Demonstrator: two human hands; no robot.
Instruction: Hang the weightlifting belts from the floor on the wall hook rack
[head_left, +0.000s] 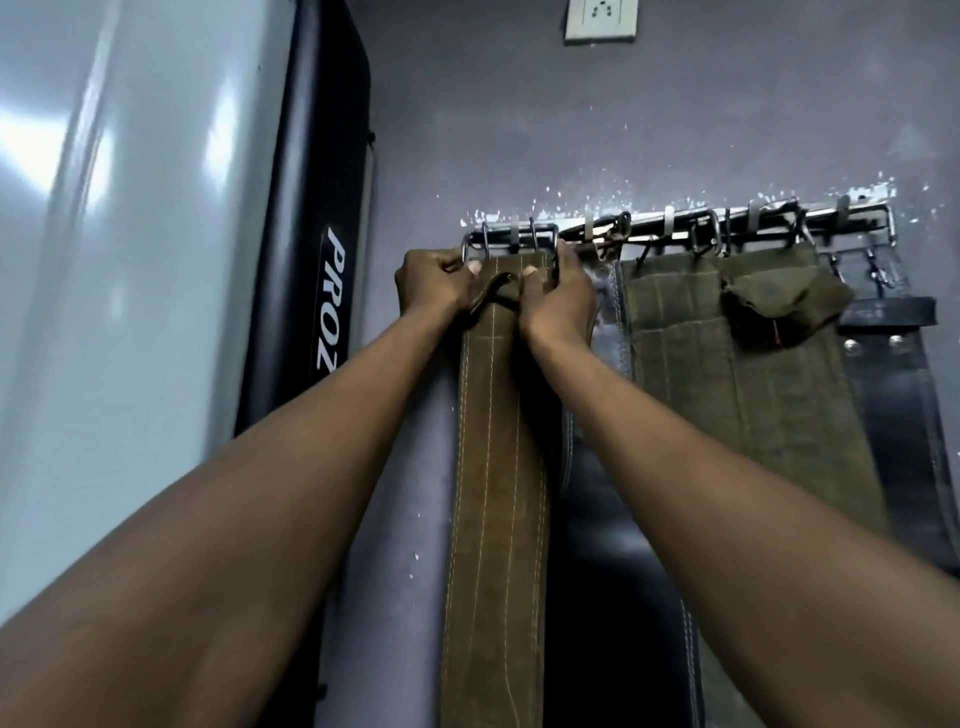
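Note:
A brown suede weightlifting belt (498, 467) with pale stitching hangs straight down from the left end of the metal wall hook rack (665, 228). Its steel buckle (511, 241) sits up at the rack's leftmost hook. My left hand (434, 283) grips the belt's top at the buckle's left side. My right hand (558, 296) grips it at the buckle's right side. A dark belt (608, 395) hangs just right of it, partly behind my right arm. Further right hang an olive belt (727, 374) with a folded end and a black leather belt (898, 415).
A grey gym machine panel with a black padded edge (311, 234) stands close on the left. A wall socket (600, 21) sits above the rack. White chipped paint marks the grey wall along the rack.

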